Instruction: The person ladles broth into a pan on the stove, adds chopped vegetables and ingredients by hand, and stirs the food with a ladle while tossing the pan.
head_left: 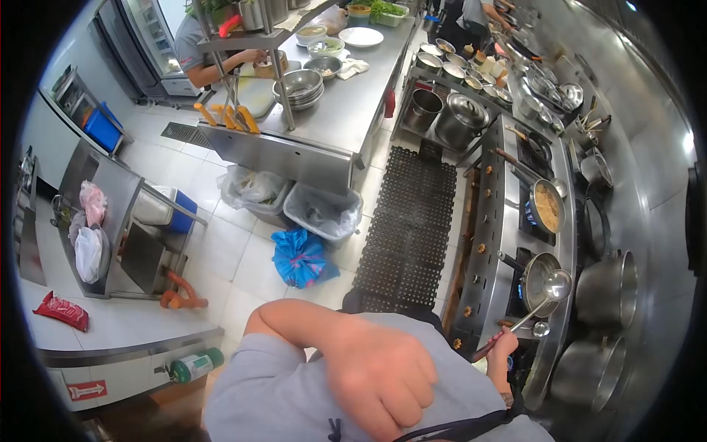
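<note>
My left hand (383,368) is closed in a loose fist in front of my chest, with nothing visible in it. Down at the right, my right hand (502,345) grips the handle of a metal ladle (557,286). The ladle's round bowl is over the right side of a steel pan (540,280) on the stove. Behind that pan, another pan (546,206) holds brownish-yellow food, with a blue flame beside it. Some of the handle is hidden by my fingers.
Large pots (607,291) line the wall side. A black perforated mat (406,228) covers the floor left of the stove. Bins (324,211) and a blue bag (300,258) are beside a steel counter (346,110). Other people work at the counter and far stove.
</note>
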Action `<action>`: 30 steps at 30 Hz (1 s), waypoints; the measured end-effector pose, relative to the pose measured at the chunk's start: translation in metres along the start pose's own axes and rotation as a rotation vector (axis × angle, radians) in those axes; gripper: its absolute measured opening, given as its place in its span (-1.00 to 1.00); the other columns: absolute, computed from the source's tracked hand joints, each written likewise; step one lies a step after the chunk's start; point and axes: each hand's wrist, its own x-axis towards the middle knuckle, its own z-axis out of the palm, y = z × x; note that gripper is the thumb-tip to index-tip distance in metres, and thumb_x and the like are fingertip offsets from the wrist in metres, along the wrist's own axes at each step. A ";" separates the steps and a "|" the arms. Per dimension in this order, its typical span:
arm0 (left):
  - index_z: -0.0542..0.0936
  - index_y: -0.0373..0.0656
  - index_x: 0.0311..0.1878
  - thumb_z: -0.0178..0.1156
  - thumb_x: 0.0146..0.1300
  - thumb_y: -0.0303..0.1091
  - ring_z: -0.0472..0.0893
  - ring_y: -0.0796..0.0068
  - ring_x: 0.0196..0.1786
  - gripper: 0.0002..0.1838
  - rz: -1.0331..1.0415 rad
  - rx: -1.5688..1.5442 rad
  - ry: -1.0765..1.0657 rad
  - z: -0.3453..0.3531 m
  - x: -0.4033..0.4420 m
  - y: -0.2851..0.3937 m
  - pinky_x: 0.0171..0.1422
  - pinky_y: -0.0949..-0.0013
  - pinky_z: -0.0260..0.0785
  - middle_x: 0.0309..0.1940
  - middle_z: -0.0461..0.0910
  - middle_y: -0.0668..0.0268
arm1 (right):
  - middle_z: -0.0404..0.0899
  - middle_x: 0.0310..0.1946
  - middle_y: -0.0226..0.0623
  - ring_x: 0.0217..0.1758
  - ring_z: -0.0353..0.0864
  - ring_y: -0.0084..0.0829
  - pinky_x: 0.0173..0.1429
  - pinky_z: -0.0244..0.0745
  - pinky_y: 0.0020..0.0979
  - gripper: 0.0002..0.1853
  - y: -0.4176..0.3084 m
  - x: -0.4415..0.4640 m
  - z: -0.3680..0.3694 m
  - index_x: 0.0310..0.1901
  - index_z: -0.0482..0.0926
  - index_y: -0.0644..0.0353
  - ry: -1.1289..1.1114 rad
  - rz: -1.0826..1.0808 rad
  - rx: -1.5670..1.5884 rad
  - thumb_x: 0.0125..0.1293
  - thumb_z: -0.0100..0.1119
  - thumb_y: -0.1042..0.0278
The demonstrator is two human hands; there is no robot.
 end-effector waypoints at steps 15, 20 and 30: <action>0.49 -0.26 -0.54 0.18 0.30 -0.54 0.38 0.39 -0.57 -0.75 0.105 0.191 0.159 -0.053 -0.023 -0.072 -0.51 0.32 0.01 -0.55 0.40 0.24 | 0.31 -0.64 -0.39 -0.69 0.38 -0.45 -0.67 0.32 -0.33 -0.83 -0.004 0.017 0.019 -0.39 0.36 0.13 0.037 0.035 -0.097 0.35 0.11 0.40; 0.47 -0.32 -0.57 0.27 0.10 -0.72 0.37 0.41 -0.61 -0.79 0.109 0.266 0.078 -0.097 -0.007 -0.129 -0.53 0.34 0.02 -0.59 0.39 0.22 | 0.30 -0.66 -0.39 -0.71 0.37 -0.45 -0.68 0.30 -0.29 -0.82 -0.009 0.033 0.053 -0.46 0.36 0.10 0.105 0.180 -0.050 0.33 0.05 0.41; 0.58 -0.48 -0.46 0.31 0.11 -0.81 0.37 0.43 -0.64 -0.88 0.000 0.199 0.101 -0.156 0.006 -0.261 -0.58 0.32 0.08 -0.61 0.36 0.25 | 0.30 -0.65 -0.39 -0.72 0.34 -0.45 -0.68 0.26 -0.32 -0.89 -0.022 0.088 0.057 -0.34 0.39 0.11 0.158 0.131 -0.129 0.38 0.05 0.40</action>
